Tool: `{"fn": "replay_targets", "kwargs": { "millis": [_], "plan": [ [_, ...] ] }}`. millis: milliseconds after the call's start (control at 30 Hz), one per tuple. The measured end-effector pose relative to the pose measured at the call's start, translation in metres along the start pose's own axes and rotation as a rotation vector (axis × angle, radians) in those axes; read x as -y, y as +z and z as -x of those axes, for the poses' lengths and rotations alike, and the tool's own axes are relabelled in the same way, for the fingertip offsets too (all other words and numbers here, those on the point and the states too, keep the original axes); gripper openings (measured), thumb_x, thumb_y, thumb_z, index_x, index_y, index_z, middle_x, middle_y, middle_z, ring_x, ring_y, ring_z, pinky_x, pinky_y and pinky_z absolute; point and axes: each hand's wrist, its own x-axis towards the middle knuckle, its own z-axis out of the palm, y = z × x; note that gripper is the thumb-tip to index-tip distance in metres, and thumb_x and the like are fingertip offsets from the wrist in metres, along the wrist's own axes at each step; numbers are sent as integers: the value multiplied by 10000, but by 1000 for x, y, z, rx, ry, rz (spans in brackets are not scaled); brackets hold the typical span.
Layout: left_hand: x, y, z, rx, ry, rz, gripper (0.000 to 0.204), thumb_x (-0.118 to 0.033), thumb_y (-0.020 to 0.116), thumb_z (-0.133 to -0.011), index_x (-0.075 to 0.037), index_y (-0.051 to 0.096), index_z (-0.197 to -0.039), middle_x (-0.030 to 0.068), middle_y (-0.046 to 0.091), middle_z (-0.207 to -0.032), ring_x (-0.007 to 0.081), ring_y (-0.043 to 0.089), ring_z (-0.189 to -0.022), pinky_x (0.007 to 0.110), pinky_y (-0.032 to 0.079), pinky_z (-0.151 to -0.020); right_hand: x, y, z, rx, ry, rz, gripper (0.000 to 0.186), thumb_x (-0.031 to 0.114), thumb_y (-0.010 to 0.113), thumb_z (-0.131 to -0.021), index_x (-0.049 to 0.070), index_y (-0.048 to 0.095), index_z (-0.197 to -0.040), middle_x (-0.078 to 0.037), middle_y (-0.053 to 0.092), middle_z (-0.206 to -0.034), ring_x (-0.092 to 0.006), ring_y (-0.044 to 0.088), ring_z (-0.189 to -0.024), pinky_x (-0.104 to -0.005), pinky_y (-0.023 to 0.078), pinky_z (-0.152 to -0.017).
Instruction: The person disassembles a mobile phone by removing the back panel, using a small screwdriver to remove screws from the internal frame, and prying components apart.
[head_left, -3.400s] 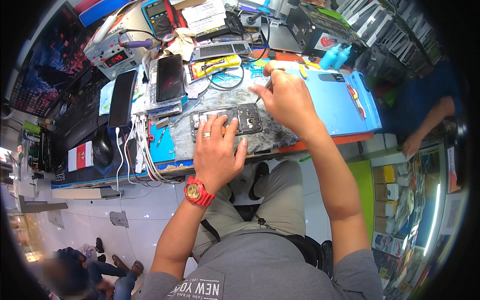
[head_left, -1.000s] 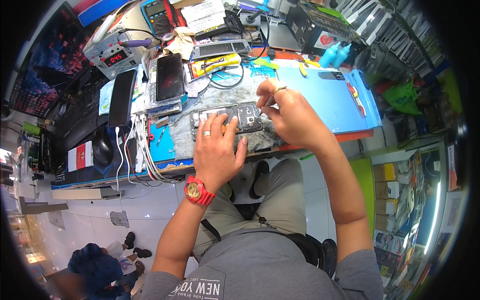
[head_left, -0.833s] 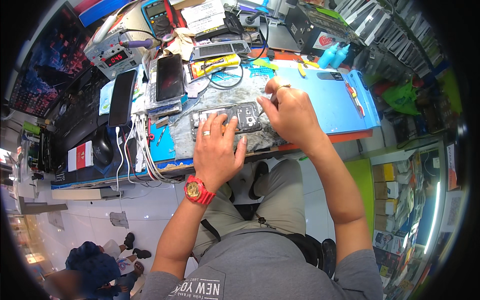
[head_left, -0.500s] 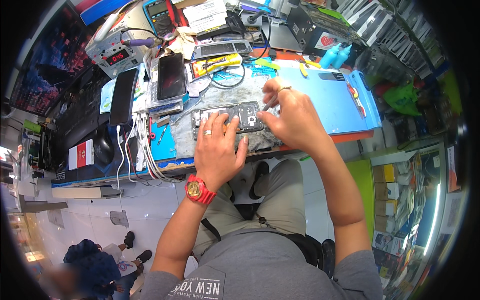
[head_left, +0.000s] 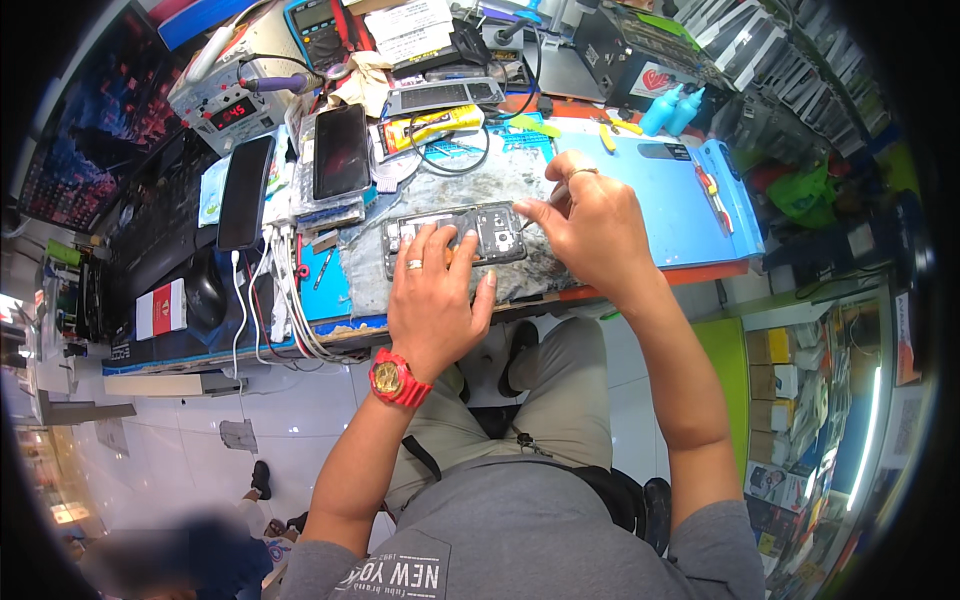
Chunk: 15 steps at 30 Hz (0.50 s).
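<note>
An opened smartphone [head_left: 506, 236] with its inner parts bare lies sideways on a grey, stained work mat [head_left: 450, 189]. My left hand [head_left: 440, 300] rests on its left and middle part, fingers stretched out and slightly apart, hiding some of the insides. By the phone's right end, my right hand [head_left: 600, 235] is closed in a pinch round a slim tool [head_left: 527, 224]. The tool's tip points down at the phone's right edge; whether it touches cannot be told. Most of its shaft is hidden by the fingers, so its kind is unclear.
Left of the mat are white cables [head_left: 283, 290], a dark phone [head_left: 246, 190] and another phone [head_left: 341, 152] on a stack. A blue mat [head_left: 665, 200] with a small cutter lies right. Blue bottles [head_left: 672, 112] and a power supply [head_left: 235, 112] stand behind. Someone [head_left: 200, 555] is at lower left.
My right hand has shifted slightly right and its grip on the slim tool has turned. My left hand and the opened smartphone stay put. The person at lower left has moved lower.
</note>
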Motion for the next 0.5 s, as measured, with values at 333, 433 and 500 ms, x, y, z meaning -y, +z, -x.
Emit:
{"fn": "replay_targets", "kwargs": {
  "millis": [333, 433, 500],
  "plan": [
    [-1, 0, -1, 4, 5, 2, 485, -276, 738, -933, -13, 684, -1337, 194, 593, -1367, 420, 522, -1384, 576, 395, -1200, -5, -2, 22, -49, -29, -251, 276, -30, 767, -895, -31, 630, -1134, -170, 750, -939, -315, 765, -848, -406, 605, -768],
    [-1, 0, -1, 3, 5, 3, 484, -278, 738, -934, -15, 684, -1337, 194, 593, -1367, 418, 520, -1386, 577, 394, -1201, -6, -1, 24, -47, -21, -267, 269, -29, 768, -897, -31, 627, -1126, -169, 747, -935, -313, 766, -849, -398, 606, -768],
    [-1, 0, -1, 0, 5, 6, 482, -279, 737, -936, -18, 685, -1337, 195, 593, -1368, 418, 518, -1387, 577, 393, -1201, -8, 1, 24, -52, -19, -272, 265, -29, 770, -897, -32, 626, -1120, -170, 746, -929, -313, 766, -847, -397, 606, -769]
  ]
}}
